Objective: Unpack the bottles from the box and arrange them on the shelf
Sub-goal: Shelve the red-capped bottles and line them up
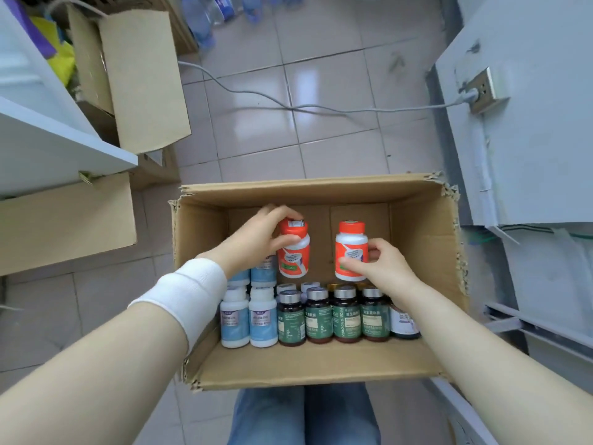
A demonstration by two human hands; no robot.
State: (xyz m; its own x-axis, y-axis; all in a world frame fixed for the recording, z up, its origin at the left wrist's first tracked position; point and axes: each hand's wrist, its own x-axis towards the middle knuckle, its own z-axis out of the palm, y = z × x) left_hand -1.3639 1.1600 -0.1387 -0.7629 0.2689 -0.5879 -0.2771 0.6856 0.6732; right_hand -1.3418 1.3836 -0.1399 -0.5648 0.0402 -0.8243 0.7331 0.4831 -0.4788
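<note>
An open cardboard box (pixel 423 252) stands on the floor in front of me. My left hand (pixel 256 236) grips an orange-and-white bottle (pixel 293 255) by its cap end, inside the box. My right hand (pixel 378 261) holds a second orange-and-white bottle (pixel 349 248) by its side. Along the near wall of the box stand several white bottles with blue labels (pixel 248 316) on the left and several dark bottles with green labels (pixel 333 316) to the right. A white shelf (pixel 64 146) juts in at the left.
Other cardboard boxes (pixel 138 75) stand at the left by the shelf. A grey cable (pixel 288 106) runs across the tiled floor to a socket (pixel 487 89) on the grey cabinet at the right. Plastic water bottles (pixel 205 17) lie at the top.
</note>
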